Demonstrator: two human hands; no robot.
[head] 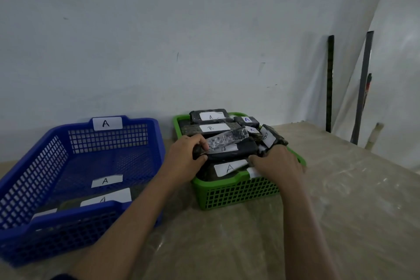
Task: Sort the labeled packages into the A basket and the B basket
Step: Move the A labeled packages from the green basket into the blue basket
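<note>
hands [186, 154] gripping package [231, 150], green basket [238, 191]

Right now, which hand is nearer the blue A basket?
Left. The left hand grips a package at the green basket's left edge, beside the blue A basket; the right hand lies further right.

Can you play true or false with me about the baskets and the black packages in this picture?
1. The blue basket has a label with the letter A. True.
2. The green basket is empty. False: it is piled with black packages.
3. The left hand grips a black package in the green basket. True.
4. The right hand is in the blue basket. False: it is at the green basket.
</note>
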